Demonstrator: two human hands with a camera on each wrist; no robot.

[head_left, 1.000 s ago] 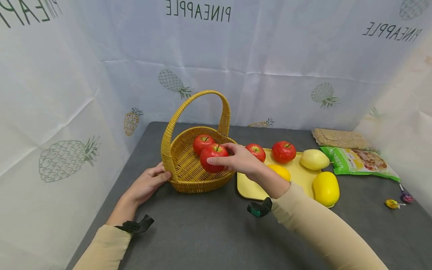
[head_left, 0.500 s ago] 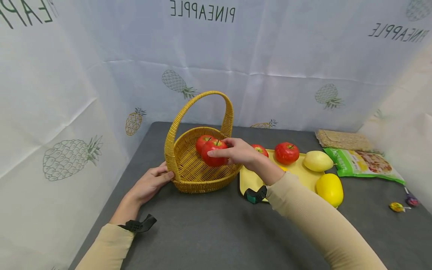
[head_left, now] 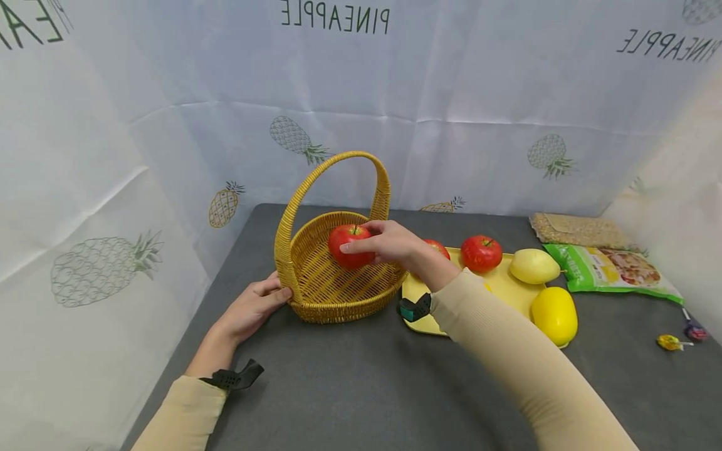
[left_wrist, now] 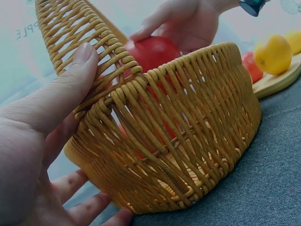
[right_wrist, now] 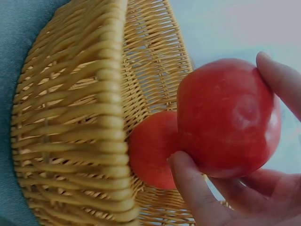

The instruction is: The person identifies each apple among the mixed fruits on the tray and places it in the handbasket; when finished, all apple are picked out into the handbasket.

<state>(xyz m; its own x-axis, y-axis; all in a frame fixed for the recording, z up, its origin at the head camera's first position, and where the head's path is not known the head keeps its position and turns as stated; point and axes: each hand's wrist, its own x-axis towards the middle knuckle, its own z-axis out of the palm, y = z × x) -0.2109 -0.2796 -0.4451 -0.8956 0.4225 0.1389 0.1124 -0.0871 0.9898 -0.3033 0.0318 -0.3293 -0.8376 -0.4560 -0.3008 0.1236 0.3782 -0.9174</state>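
My right hand [head_left: 389, 241] holds a red apple [head_left: 351, 246] over the inside of a yellow wicker basket [head_left: 333, 311], thumb in front and fingers at the far side. From the right wrist, this apple [right_wrist: 228, 117] appears above another red apple [right_wrist: 153, 150] lying in the basket. In the head view the held apple hides that lower one. My left hand [head_left: 255, 307] grips the basket's left end at the foot of its handle. Seen from the left wrist, the thumb lies on the handle's weave [left_wrist: 101, 52] and the lower fingers spread along the basket's outer side.
Right of the basket, a pale yellow tray [head_left: 510, 304] bears red apples [head_left: 481, 253], a pale yellow fruit [head_left: 534, 266] and a bright yellow fruit [head_left: 554, 316]. Farther right lie a green packet [head_left: 615, 272], a tan packet [head_left: 581, 230] and two lollipops [head_left: 670, 342]. A curtain hangs behind.
My right hand has moved the held apple slightly left and farther into the basket, and it now covers the apple lying there. The left hand stays at the basket.
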